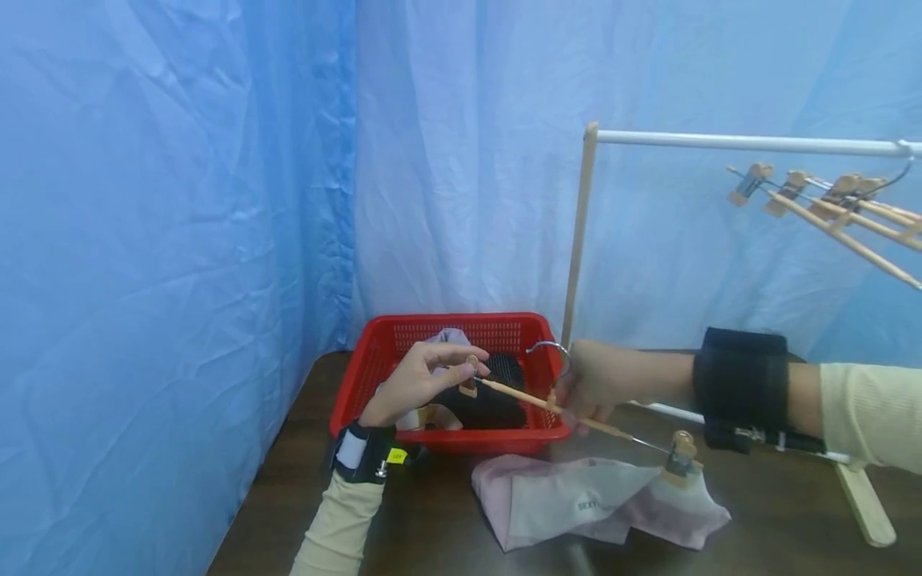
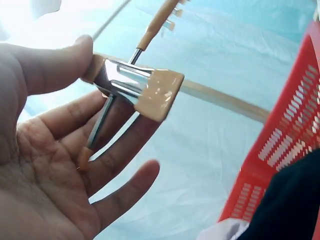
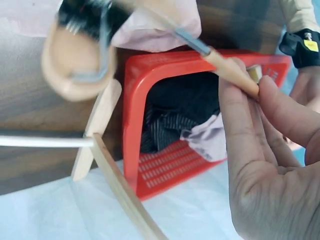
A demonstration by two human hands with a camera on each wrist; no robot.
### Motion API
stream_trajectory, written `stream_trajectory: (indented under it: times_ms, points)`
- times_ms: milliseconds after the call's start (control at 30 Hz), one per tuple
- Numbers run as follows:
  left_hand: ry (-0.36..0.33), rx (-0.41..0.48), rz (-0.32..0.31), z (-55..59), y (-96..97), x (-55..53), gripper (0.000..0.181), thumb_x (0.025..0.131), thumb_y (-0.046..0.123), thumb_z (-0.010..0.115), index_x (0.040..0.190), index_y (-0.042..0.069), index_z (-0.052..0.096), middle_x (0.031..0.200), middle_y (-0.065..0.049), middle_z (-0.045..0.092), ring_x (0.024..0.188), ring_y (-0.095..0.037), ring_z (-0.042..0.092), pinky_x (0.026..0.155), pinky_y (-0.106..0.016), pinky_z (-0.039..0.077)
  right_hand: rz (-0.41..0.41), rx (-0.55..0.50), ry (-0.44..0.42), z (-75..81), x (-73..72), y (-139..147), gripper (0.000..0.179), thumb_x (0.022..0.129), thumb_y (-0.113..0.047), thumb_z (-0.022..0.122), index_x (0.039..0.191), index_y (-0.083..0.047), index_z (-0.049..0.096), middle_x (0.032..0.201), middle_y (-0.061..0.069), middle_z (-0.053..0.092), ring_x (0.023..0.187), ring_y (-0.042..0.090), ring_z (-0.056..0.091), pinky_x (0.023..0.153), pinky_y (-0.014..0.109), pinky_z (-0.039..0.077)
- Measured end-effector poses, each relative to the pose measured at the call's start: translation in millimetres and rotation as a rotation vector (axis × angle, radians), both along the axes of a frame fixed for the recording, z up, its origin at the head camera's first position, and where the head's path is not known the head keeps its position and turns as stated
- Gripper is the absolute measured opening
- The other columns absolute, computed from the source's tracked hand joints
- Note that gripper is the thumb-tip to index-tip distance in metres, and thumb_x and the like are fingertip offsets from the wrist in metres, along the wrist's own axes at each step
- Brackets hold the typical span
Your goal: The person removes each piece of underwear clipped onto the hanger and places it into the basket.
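My left hand (image 1: 425, 380) pinches the wood-and-metal clip (image 2: 127, 82) at the left end of a clip hanger (image 1: 515, 393), thumb on its handle and the other fingers spread behind. Around the hanger's wooden bar (image 3: 232, 75), near the metal hook (image 1: 551, 345), the fingers and thumb of my right hand (image 1: 594, 380) hold on. The bar slants down to the right. At that end the other clip (image 1: 680, 458) overlaps a corner of a pink and white cloth (image 1: 551, 504), which lies on the table with some lettering showing.
Behind the hanger stands a red basket (image 1: 461, 439) with dark and pale clothes inside. A rack with a wooden post (image 1: 579, 240) and white rail (image 1: 720, 142) is at the right, several clip hangers (image 1: 839, 228) on it. Blue curtains (image 1: 461, 160) enclose the brown table (image 1: 288, 480).
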State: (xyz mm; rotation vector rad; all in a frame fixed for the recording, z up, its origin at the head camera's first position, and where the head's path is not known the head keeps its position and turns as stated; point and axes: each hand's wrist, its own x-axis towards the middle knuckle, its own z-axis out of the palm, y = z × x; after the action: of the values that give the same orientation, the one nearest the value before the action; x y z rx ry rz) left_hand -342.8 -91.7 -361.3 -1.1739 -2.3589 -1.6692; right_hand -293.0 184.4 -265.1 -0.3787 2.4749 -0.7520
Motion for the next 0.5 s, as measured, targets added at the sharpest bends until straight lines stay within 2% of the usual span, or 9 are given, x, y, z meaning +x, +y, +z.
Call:
stream_trajectory:
  times_ms: [100, 200, 367, 500]
  points:
    - [0.042, -0.008, 0.055, -3.9, 1.5, -3.1, 0.033, 0.096, 0.009, 0.068, 0.129, 0.006, 0.068, 0.113, -0.011, 0.076, 0.088, -0.022, 0.077, 0.083, -0.038, 0.063, -0.037, 0.021, -0.037, 1.3, -1.4, -5, 0.021, 0.083, -0.005, 0.082, 0.102, -0.004, 0.075, 0.088, 0.007, 0.076, 0.072, 0.017, 0.074, 0.075, 0.034, 0.064]
    - [0.072, 0.000, 0.107, -7.3, 4.4, -5.9, 0.033, 0.096, 0.011, 0.069, 0.129, 0.005, 0.068, 0.116, -0.015, 0.075, 0.088, -0.021, 0.078, 0.088, -0.040, 0.062, -0.036, 0.010, -0.055, 2.1, -0.5, -8, 0.025, 0.083, -0.006, 0.083, 0.106, -0.003, 0.075, 0.090, 0.007, 0.076, 0.074, 0.018, 0.075, 0.077, 0.034, 0.064]
    - [0.133, 0.025, 0.255, -8.4, 10.4, -5.2, 0.034, 0.096, 0.018, 0.072, 0.128, 0.008, 0.070, 0.124, -0.012, 0.073, 0.113, -0.023, 0.071, 0.103, -0.052, 0.053, -0.036, -0.024, -0.092, 2.2, 3.9, -9, 0.026, 0.083, -0.008, 0.083, 0.106, -0.004, 0.076, 0.087, 0.008, 0.077, 0.076, 0.020, 0.076, 0.078, 0.033, 0.064]
    - [0.188, 0.076, 0.392, -2.7, 16.2, 1.9, 0.033, 0.096, 0.018, 0.071, 0.128, 0.010, 0.070, 0.128, -0.007, 0.073, 0.125, -0.024, 0.064, 0.107, -0.053, 0.050, -0.055, -0.093, -0.122, -1.4, 4.3, -7, 0.028, 0.083, -0.003, 0.081, 0.110, 0.001, 0.074, 0.092, 0.011, 0.077, 0.078, 0.022, 0.077, 0.077, 0.035, 0.064]
